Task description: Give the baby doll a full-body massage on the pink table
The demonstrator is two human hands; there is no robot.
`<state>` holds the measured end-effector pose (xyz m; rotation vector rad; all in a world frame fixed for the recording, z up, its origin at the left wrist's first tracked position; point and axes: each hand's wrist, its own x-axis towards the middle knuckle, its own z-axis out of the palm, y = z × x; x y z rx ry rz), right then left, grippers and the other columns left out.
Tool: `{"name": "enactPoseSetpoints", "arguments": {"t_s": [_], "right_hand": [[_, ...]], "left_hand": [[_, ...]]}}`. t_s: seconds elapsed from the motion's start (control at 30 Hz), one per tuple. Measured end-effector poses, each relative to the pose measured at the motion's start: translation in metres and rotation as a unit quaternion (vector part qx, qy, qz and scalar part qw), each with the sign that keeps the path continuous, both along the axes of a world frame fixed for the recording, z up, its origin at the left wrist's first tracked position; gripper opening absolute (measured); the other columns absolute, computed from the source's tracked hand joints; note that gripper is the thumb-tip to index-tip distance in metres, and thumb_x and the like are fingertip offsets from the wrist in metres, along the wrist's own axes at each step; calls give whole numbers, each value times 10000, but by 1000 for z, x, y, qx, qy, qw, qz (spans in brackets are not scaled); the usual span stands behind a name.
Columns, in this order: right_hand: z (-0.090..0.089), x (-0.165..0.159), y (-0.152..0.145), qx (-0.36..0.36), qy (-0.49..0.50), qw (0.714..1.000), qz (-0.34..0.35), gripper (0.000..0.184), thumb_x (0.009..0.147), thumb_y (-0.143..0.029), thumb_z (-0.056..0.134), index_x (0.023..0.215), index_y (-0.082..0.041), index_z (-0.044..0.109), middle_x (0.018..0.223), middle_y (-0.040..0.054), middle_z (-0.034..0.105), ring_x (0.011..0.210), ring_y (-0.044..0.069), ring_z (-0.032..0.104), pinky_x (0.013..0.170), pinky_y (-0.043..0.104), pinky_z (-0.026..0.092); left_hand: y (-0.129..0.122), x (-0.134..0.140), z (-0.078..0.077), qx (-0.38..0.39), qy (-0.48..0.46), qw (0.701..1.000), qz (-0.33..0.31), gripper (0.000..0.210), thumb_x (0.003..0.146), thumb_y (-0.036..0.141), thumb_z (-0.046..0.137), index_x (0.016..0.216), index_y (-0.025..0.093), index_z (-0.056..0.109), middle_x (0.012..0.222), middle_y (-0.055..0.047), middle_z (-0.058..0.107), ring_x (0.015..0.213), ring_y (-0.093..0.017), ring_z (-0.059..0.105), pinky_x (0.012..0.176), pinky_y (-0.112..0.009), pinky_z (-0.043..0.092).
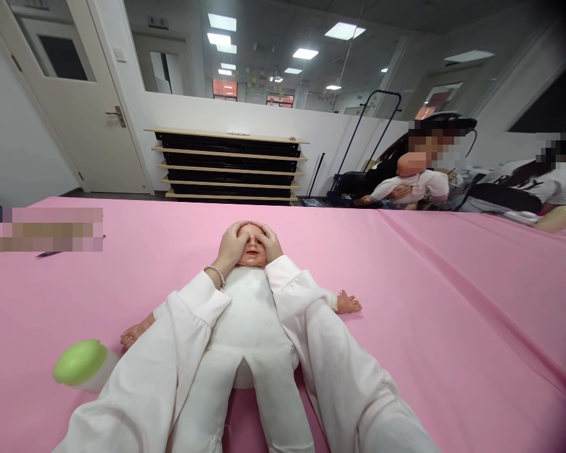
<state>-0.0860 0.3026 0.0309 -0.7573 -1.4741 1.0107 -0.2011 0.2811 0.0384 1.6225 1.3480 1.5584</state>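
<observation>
A baby doll (245, 308) lies on its back directly under the fingers, its head cupped between them and its body stretching from there back toward the wearer. It is dressed in a white suit over trunk and legs; the head is a glossy reddish-tan, with the nose and parted lips showing just below the thumbs. Its arms reach out to either side, well below the fingers, and the small bare hands show past the wearer's sleeves; its legs lie slightly apart. The left hand (233, 244) and the right hand (271, 242) hold the head from both sides: the fingers are curved over the crown, seemingly close together, while the thumbs stand off from them and lie across the brow near the eyes. Whether the fingertips meet at the top cannot be told. Both forearms, in loose white sleeves, run forward over the doll's sides, and a beaded bracelet (216, 275) circles the left wrist. Well to the left of the fingers and nearer the wearer, a container with a green lid (80, 363) sits tilted in view beside the left sleeve, on the pink sheet (429, 352) that spreads all around.
</observation>
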Motion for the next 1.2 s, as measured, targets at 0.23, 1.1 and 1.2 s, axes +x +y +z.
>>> {"name": "enactPoseSetpoints", "arguments": {"t_s": [0.23,1.1,1.2], "right_hand": [[-1,-2,1,9,4,1000,-12,336,632,-270,514,947,-183,594,1049,35,610,1048,195,511,985,324,365],[-45,7,5,-70,-12,995,-62,767,633,-556,603,1293,-216,407,1424,27,303,1348,226,196,1128,379,143],[-56,19,-6,-21,-66,997,-18,974,566,-596,669,1380,-236,274,1474,16,164,1366,238,100,1126,404,125]], "left_hand": [[-2,1,1,3,20,1000,3,326,682,174,477,982,168,605,1032,-68,622,985,-211,552,897,-348,427],[-22,-10,-18,5,4,999,50,482,802,356,482,1233,141,454,1315,-128,449,1253,-244,361,1057,-415,262],[-31,-14,-30,32,65,997,-8,686,739,441,575,1326,180,335,1416,-121,308,1323,-259,235,1086,-441,192]]}}
